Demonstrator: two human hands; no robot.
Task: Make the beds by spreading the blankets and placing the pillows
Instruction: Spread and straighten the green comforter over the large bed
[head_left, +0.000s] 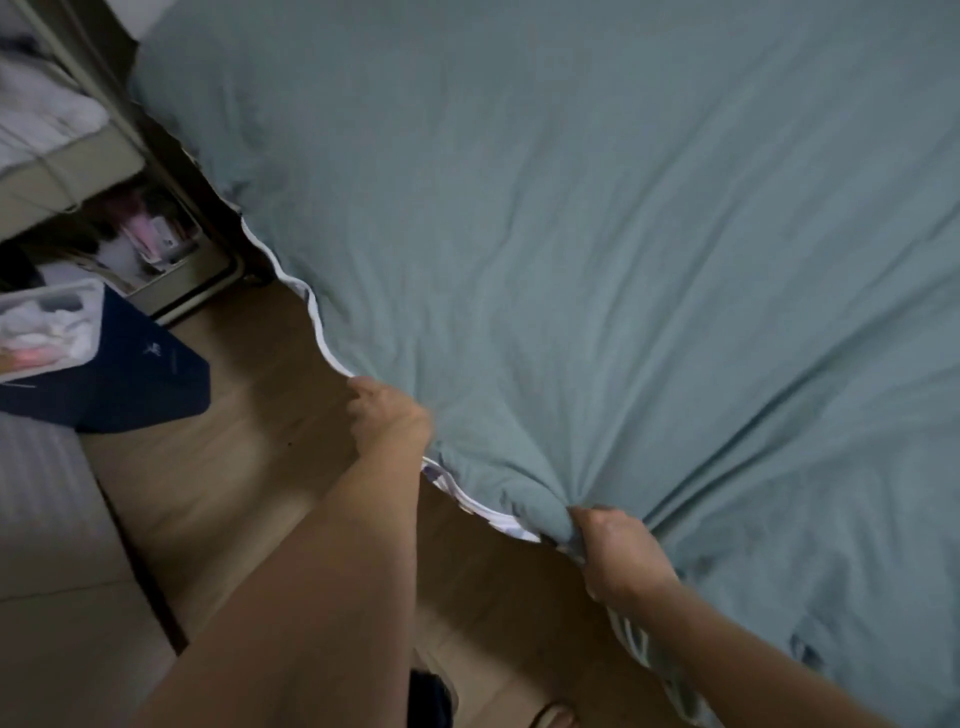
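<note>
Blanket: I see a grey-green blanket (597, 234) spread over the bed, filling the view from 11 o'clock round to 5 o'clock; its surface is creased, with folds fanning out from the near edge.
Blanket edge: the near hem carries a white piping (317, 332) that runs in a wavy line from about 9 o'clock down toward 6 o'clock; a patterned underside shows just below it between my two hands.
Left grip: my left hand (387, 415) sits a little below centre, fingers curled round the hem, pinching the blanket at its piped edge.
Right grip: my right hand (618, 551) is at about 5 o'clock, closed tight on a gathered bunch of the blanket, with folds radiating from the fist.
Hands relative: the two are near each other along the same edge, the left one farther up and to the left.
Floor: pale wood floor (223, 467) shows at 7 to 8 o'clock, beside the hanging edge.
Dark blue item: a navy flat thing (156, 379) lies on the floor at 9 o'clock, possibly a box or bag; the blur keeps me from telling.
Shelf unit: a light-coloured shelf (78, 171) with blurred clutter stands at 10 o'clock.
Foot: a foot in a sandal (553, 719) shows at 6 o'clock.
</note>
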